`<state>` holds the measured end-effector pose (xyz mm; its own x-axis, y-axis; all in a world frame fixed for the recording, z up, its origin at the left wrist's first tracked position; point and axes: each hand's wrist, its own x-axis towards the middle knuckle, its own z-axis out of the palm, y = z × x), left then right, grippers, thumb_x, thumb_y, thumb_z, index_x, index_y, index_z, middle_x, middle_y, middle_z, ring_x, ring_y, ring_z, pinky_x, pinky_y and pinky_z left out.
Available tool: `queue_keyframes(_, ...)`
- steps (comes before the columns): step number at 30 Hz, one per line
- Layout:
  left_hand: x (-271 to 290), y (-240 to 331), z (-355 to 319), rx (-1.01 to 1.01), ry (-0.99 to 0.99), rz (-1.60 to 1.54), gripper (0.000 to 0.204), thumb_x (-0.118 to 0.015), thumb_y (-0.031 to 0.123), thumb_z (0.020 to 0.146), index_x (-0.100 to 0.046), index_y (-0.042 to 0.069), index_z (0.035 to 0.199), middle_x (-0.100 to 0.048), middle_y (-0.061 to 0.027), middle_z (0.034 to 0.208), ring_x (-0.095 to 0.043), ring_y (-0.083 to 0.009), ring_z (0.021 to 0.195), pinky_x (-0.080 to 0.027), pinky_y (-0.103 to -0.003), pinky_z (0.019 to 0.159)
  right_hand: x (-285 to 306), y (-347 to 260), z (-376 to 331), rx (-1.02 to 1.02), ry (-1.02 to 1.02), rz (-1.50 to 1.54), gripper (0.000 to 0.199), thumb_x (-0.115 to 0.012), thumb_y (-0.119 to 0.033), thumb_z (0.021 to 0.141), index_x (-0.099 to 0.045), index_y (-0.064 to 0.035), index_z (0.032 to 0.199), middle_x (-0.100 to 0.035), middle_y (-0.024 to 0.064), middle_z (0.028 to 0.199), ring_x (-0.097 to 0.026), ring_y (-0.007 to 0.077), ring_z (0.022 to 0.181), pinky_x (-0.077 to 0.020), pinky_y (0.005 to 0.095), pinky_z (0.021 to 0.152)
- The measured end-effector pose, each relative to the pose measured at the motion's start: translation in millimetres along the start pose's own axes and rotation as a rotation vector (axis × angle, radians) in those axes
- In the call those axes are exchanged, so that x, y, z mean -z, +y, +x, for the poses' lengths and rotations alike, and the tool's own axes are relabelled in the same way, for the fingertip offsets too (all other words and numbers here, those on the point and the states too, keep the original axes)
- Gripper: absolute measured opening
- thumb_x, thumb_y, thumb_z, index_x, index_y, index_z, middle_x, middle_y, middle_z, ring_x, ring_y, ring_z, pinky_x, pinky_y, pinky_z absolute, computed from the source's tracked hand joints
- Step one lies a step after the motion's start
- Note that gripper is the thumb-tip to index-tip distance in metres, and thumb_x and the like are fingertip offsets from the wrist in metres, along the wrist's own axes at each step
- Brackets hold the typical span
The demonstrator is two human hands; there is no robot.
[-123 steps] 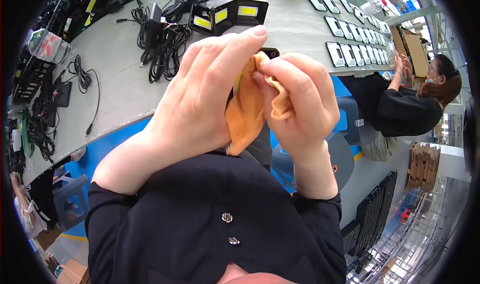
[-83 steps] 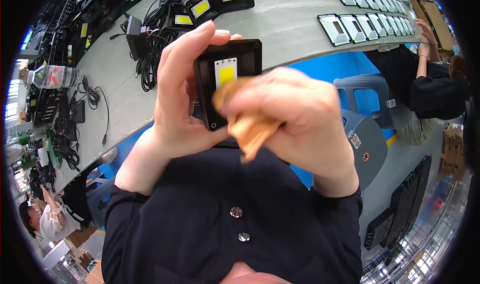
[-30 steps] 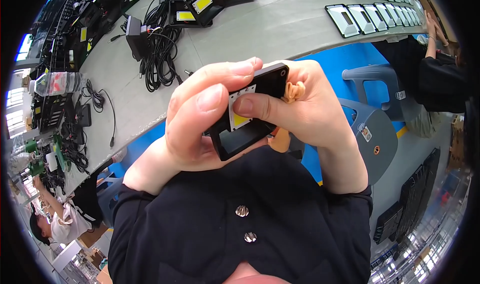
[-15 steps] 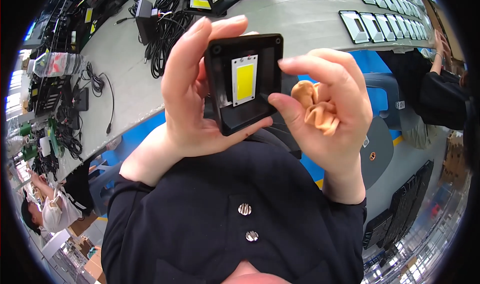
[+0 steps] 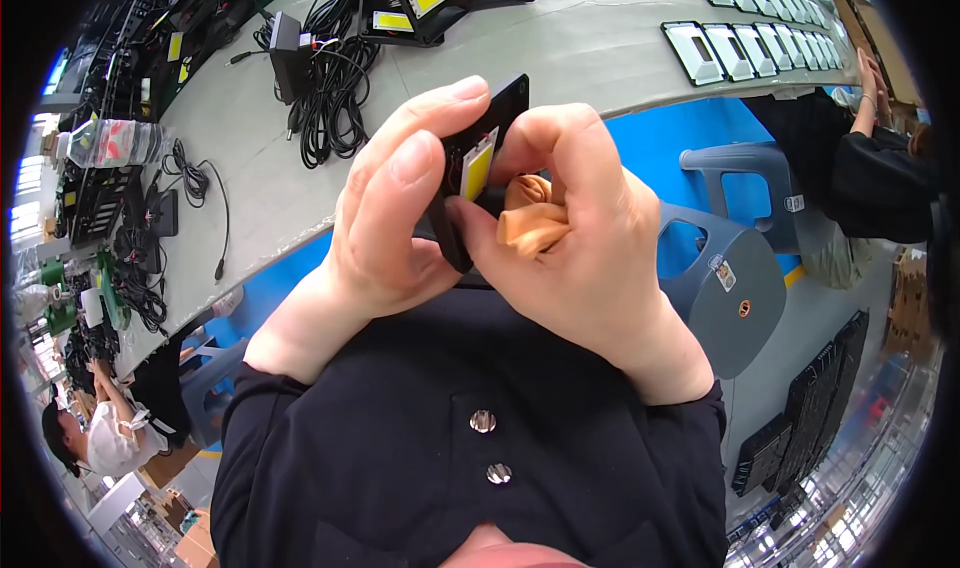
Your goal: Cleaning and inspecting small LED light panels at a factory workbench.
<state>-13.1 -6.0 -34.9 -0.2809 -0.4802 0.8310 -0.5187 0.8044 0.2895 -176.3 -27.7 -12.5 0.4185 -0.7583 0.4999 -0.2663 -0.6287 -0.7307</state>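
Observation:
My left hand (image 5: 375,228) is wrapped round a square black lamp housing (image 5: 513,96), held tilted above the front edge of the table. Inside it sits a white-framed LED panel (image 5: 478,171) with a yellow face, partly hidden by my fingers. My right hand (image 5: 590,218) closes on the housing's near side, its thumb at the rim and its index finger bent into the opening. Wrinkled tan-orange rubbery pieces (image 5: 533,218), resembling finger cots, show at the curled fingers of that hand.
On the grey table (image 5: 570,43) lie bundled black cables (image 5: 335,98), a black power adapter (image 5: 290,58) and more LED lamp housings (image 5: 430,3). White-and-black frames (image 5: 735,53) stand in rows at the far right. A grey stool (image 5: 725,293) is at right; co-workers (image 5: 885,183) sit on both sides.
The housing has turned from facing me to nearly edge-on. My right hand has moved left, from beside the housing onto it, with its index finger reaching inside.

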Motion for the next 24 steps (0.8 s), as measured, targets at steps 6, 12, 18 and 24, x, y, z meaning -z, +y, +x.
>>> queue_keyframes(6,2.3,16.4,8.7,0.188,-0.030,0.160,0.094,-0.075,0.010,0.080,-0.009,0.008,0.148,-0.043,-0.0294,0.131,-0.054,-0.0328,0.116,-0.051,-0.040,0.092,-1.6,-0.1,3.5,0.081,0.122,0.063,0.038,-0.080,-0.002,0.065,-0.055,-0.0030,0.094,-0.062,0.0036,0.079,-0.062,0.0107,0.065,-0.0503,0.0214,0.059)
queue_keyframes(12,-4.9,16.9,6.6,0.292,-0.037,-0.058,0.068,-0.073,-0.002,0.071,-0.040,-0.007,0.130,-0.053,-0.0261,0.124,-0.056,-0.0384,0.114,-0.048,-0.042,0.095,7.7,2.0,13.9,-0.028,0.014,0.032,0.024,-0.073,-0.003,0.066,-0.059,-0.0012,0.086,-0.061,0.0048,0.072,-0.060,0.0102,0.064,-0.0491,0.0229,0.059)
queue_keyframes(18,5.6,15.9,6.7,0.310,0.088,-0.075,0.087,-0.083,0.007,0.067,-0.031,-0.003,0.137,-0.045,-0.0232,0.131,-0.053,-0.0312,0.117,-0.049,-0.037,0.094,28.4,-8.3,15.5,-0.045,-0.066,0.077,0.028,-0.075,0.001,0.069,-0.062,-0.0002,0.094,-0.064,0.0052,0.079,-0.061,0.0089,0.070,-0.0488,0.0225,0.062)
queue_keyframes(24,11.3,20.0,-0.8,0.177,0.085,0.068,0.114,-0.088,0.016,0.063,-0.011,0.004,0.146,-0.040,-0.0269,0.135,-0.058,-0.0276,0.109,-0.053,-0.036,0.089,26.0,-26.4,-5.1,0.123,0.009,-0.078,0.042,-0.079,0.001,0.068,-0.067,0.0004,0.108,-0.067,0.0109,0.088,-0.063,0.0172,0.072,-0.0508,0.0256,0.062)
